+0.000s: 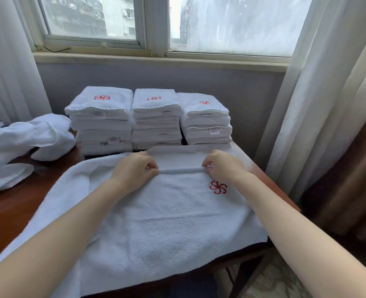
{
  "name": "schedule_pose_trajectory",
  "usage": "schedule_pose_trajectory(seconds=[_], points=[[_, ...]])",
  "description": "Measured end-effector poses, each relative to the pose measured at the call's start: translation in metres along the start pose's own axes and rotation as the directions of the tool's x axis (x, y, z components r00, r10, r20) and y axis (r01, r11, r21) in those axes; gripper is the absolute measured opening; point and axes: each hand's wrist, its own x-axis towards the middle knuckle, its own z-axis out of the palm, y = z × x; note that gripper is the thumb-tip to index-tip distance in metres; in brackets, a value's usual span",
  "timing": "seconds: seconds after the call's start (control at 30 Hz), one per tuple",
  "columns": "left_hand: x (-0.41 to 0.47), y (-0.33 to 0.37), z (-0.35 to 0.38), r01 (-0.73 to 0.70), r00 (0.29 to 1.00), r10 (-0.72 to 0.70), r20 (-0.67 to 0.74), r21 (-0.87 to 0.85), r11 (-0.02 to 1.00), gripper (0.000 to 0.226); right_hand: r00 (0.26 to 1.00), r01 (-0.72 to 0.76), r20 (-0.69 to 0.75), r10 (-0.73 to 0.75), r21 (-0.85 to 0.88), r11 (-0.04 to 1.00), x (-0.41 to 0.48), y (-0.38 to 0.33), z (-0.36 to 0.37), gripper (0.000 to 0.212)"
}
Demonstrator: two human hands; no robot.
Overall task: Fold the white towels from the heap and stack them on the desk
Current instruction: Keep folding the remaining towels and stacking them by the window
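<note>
Red embroidered pinwheel emblem (218, 187), without lettering, on the spread towel (167, 222) near its right edge. The same red emblem marks the top towel of the left stack (101, 125), the middle stack (156, 125) and the right stack (205, 121). Small white sewn-in labels (114, 140), each bearing a short word in red, show on the front edges of several folded towels in all three stacks; the print is too small to read. No numbers can be made out

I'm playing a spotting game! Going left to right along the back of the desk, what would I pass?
Rumpled heap of unfolded white towels → left stack of folded white terry towels → middle stack of the same → right stack.
</note>
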Motion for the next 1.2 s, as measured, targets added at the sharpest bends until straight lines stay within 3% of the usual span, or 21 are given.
schedule_pose_trajectory(seconds=[0.2,0.37,0.47,0.53,0.63,0.7,0.8,0.9,0.97,1.07,1.2], points=[[-0.013,0.003,0.004,0.113,0.988,-0.113,-0.105,-0.01,0.994,0.011,0.993,-0.034,-0.112,0.034,-0.001,0.999,-0.017,-0.004,0.001,0.019],[-0.027,-0.012,-0.008,0.035,0.999,-0.033,0.034,-0.049,0.998,0.024,0.993,-0.029,-0.116,0.033,0.028,0.999,-0.02,-0.007,-0.015,0.017],[-0.032,-0.012,-0.011,0.029,1.0,-0.029,0.009,0.017,0.999,0.02,0.989,0.004,-0.148,0.001,0.034,0.999,-0.021,-0.016,-0.021,0.022],[-0.032,-0.008,-0.013,0.085,0.995,-0.077,-0.067,0.12,0.989,0.018,0.99,0.023,-0.14,-0.025,-0.015,1.0,-0.022,-0.021,-0.022,0.027],[-0.031,-0.003,-0.021,0.151,0.982,-0.114,-0.148,0.271,0.951,0.021,0.994,0.01,-0.105,-0.035,-0.226,0.974,-0.022,-0.024,-0.023,0.028],[-0.031,0.0,-0.028,0.226,0.972,-0.203,-0.117,0.247,0.942,0.024,0.987,-0.035,-0.157,-0.021,-0.345,0.938,-0.022,-0.026,-0.025,0.025],[-0.031,0.0,-0.035,0.315,0.947,-0.321,-0.018,0.258,0.913,0.023,0.963,-0.135,-0.265,0.04,-0.351,0.927,-0.021,-0.034,-0.032,0.02],[-0.032,-0.003,-0.039,0.42,0.902,-0.429,0.044,0.132,0.898,0.011,0.951,-0.18,-0.292,0.105,-0.243,0.953,-0.019,-0.041,-0.039,0.015],[-0.03,-0.005,-0.043,0.462,0.887,-0.461,0.029,-0.037,0.886,0.01,0.945,-0.202,-0.275,0.175,-0.073,0.977,-0.018,-0.043,-0.045,0.018],[-0.025,-0.003,-0.055,0.452,0.871,-0.49,-0.018,-0.359,0.816,0.01,0.939,-0.21,-0.252,0.235,0.121,0.97,-0.018,-0.047,-0.056,0.023],[-0.017,0.003,-0.081,0.389,0.848,-0.515,-0.128,-0.511,0.767,0.005,0.915,-0.189,-0.329,0.233,0.161,0.969,-0.015,-0.054,-0.071,0.022]])
